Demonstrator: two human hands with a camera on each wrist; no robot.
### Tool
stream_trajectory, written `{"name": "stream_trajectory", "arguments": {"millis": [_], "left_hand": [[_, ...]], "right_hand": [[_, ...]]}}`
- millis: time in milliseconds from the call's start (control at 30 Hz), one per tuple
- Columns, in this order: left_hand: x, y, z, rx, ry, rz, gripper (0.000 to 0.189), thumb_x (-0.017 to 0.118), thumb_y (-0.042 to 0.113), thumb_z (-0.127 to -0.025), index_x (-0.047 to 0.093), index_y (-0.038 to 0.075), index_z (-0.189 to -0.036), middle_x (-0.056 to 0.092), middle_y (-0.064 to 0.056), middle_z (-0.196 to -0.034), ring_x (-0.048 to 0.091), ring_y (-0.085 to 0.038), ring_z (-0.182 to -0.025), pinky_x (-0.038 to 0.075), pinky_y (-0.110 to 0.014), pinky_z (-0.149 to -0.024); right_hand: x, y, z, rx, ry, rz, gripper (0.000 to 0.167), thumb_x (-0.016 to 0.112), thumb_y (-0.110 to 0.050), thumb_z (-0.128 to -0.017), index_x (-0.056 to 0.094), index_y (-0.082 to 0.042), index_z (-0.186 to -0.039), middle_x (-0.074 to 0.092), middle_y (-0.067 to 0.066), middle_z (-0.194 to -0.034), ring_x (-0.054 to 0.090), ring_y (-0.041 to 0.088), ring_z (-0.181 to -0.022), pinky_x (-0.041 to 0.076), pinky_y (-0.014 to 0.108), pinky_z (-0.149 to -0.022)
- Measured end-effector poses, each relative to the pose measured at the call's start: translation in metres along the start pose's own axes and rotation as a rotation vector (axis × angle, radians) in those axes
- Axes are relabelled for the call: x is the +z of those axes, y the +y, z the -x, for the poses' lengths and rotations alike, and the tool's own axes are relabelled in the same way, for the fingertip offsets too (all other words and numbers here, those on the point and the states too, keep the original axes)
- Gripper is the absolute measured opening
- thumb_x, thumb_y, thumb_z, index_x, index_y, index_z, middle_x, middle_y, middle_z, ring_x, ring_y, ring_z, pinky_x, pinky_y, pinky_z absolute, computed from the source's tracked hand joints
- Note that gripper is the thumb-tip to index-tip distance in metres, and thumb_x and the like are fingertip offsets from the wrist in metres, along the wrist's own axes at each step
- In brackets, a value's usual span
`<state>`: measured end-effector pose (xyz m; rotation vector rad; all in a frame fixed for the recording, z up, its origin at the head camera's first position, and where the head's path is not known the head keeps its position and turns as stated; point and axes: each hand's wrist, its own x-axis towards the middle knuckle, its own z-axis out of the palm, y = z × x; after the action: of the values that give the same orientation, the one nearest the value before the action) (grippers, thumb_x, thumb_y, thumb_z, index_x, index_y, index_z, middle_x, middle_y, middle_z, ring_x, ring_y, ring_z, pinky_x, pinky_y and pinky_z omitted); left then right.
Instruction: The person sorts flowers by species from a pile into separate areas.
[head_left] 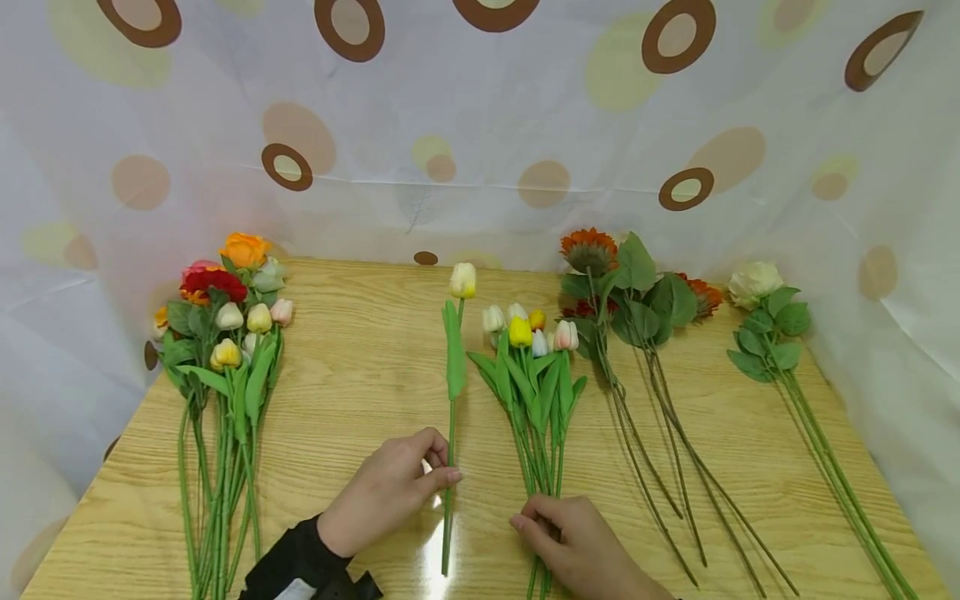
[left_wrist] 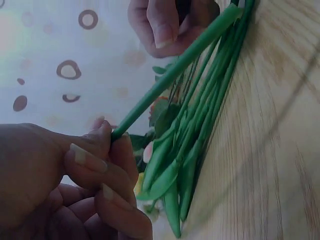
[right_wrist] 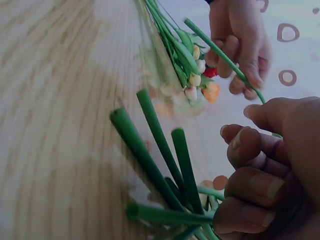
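Observation:
A single tulip (head_left: 463,282) with a pale yellow-white head and a long green leaf stands out at the middle of the table. My left hand (head_left: 397,487) pinches its stem (left_wrist: 165,80) between thumb and fingers, low down. To its right lies a bunch of tulips (head_left: 540,392) with white, yellow, orange and pink heads. My right hand (head_left: 581,542) hovers over the lower stems of that bunch, fingers loosely curled. In the right wrist view the cut stem ends (right_wrist: 142,155) stick out past those fingers, with nothing visible between thumb and fingertips.
A mixed bunch (head_left: 225,358) of roses and tulips lies at the left of the wooden table (head_left: 352,350). Right of the tulips are orange-red flowers (head_left: 592,250) on dark stems, then white roses (head_left: 756,285) at the far right. A patterned curtain (head_left: 480,100) hangs behind.

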<state>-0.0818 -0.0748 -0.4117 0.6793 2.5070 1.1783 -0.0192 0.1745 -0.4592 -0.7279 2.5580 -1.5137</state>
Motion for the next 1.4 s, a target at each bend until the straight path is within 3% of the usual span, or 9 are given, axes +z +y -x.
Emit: {"name": "stream_trajectory", "arguments": {"millis": [100, 300, 467, 600, 733, 833, 1133, 1233, 1400], "left_hand": [[0.008, 0.009, -0.004, 0.022, -0.025, 0.06, 0.02, 0.062, 0.037, -0.088, 0.053, 0.019, -0.085, 0.057, 0.013, -0.073, 0.048, -0.003, -0.05, 0.035, -0.021, -0.046], [0.023, 0.023, -0.01, 0.056, -0.019, 0.084, 0.02, 0.064, 0.04, -0.085, 0.055, 0.023, -0.086, 0.056, 0.015, -0.071, 0.04, -0.003, -0.051, 0.034, -0.02, -0.048], [0.031, 0.028, -0.011, 0.064, -0.025, 0.113, 0.022, 0.063, 0.042, -0.085, 0.056, 0.021, -0.086, 0.056, 0.015, -0.07, 0.043, -0.002, -0.049, 0.036, -0.019, -0.047], [0.029, 0.024, -0.01, 0.048, -0.024, 0.118, 0.025, 0.059, 0.047, -0.086, 0.056, 0.023, -0.088, 0.058, 0.015, -0.075, 0.048, -0.003, -0.048, 0.038, -0.021, -0.046], [0.018, 0.014, -0.004, 0.007, -0.003, 0.107, 0.025, 0.055, 0.05, -0.088, 0.057, 0.025, -0.091, 0.059, 0.014, -0.08, 0.051, -0.006, -0.05, 0.041, -0.023, -0.048], [0.006, 0.003, 0.001, -0.032, 0.023, 0.082, 0.024, 0.053, 0.049, -0.09, 0.057, 0.026, -0.095, 0.059, 0.013, -0.081, 0.052, -0.007, -0.052, 0.04, -0.024, -0.048], [-0.036, -0.029, 0.025, -0.268, 0.152, 0.03, 0.02, 0.052, 0.042, -0.094, 0.055, 0.025, -0.104, 0.058, 0.007, -0.091, 0.049, -0.014, -0.056, 0.038, -0.029, -0.054], [-0.05, -0.037, 0.032, -0.292, 0.207, -0.057, 0.028, 0.047, 0.046, -0.094, 0.054, 0.022, -0.108, 0.057, 0.006, -0.095, 0.05, -0.013, -0.061, 0.039, -0.03, -0.056], [-0.071, -0.05, 0.043, -0.293, 0.365, -0.315, 0.03, 0.049, 0.039, -0.096, 0.055, 0.013, -0.11, 0.06, -0.002, -0.094, 0.053, -0.011, -0.066, 0.04, -0.029, -0.053]], "right_hand": [[0.005, 0.0, -0.001, -0.076, -0.035, -0.033, 0.014, 0.057, -0.012, -0.093, 0.061, -0.014, -0.08, 0.044, -0.015, -0.056, 0.032, -0.01, -0.047, 0.035, 0.014, -0.04], [0.01, -0.008, -0.005, -0.211, -0.079, -0.098, 0.014, 0.058, 0.003, -0.089, 0.059, -0.007, -0.08, 0.044, -0.007, -0.05, 0.029, -0.015, -0.048, 0.031, 0.009, -0.037], [0.007, -0.026, -0.008, -0.264, -0.045, -0.073, 0.028, 0.059, 0.009, -0.085, 0.048, -0.009, -0.068, 0.038, -0.005, -0.046, 0.023, -0.016, -0.047, 0.025, 0.006, -0.035], [0.007, -0.016, -0.005, -0.268, -0.016, -0.058, 0.028, 0.058, 0.009, -0.086, 0.048, -0.01, -0.069, 0.038, -0.007, -0.048, 0.025, -0.016, -0.048, 0.027, 0.006, -0.036], [0.004, -0.002, 0.0, -0.182, 0.022, -0.038, 0.027, 0.057, 0.0, -0.091, 0.048, -0.015, -0.07, 0.038, -0.012, -0.052, 0.028, -0.014, -0.047, 0.03, 0.01, -0.037], [-0.004, 0.0, 0.004, -0.071, 0.052, -0.011, 0.03, 0.055, -0.009, -0.094, 0.045, -0.019, -0.068, 0.032, -0.013, -0.052, 0.025, -0.01, -0.043, 0.028, 0.013, -0.036], [-0.02, 0.0, 0.007, 0.209, 0.1, 0.104, 0.035, 0.051, -0.031, -0.096, 0.042, -0.02, -0.064, 0.029, -0.014, -0.05, 0.023, -0.003, -0.041, 0.026, 0.016, -0.039], [-0.022, 0.002, 0.007, 0.279, 0.104, 0.132, 0.038, 0.051, -0.035, -0.095, 0.041, -0.019, -0.062, 0.03, -0.012, -0.049, 0.024, -0.001, -0.04, 0.026, 0.017, -0.039], [-0.022, 0.005, 0.005, 0.371, 0.096, 0.165, 0.039, 0.052, -0.04, -0.094, 0.045, -0.019, -0.061, 0.032, -0.01, -0.048, 0.026, 0.001, -0.039, 0.027, 0.019, -0.04]]}}
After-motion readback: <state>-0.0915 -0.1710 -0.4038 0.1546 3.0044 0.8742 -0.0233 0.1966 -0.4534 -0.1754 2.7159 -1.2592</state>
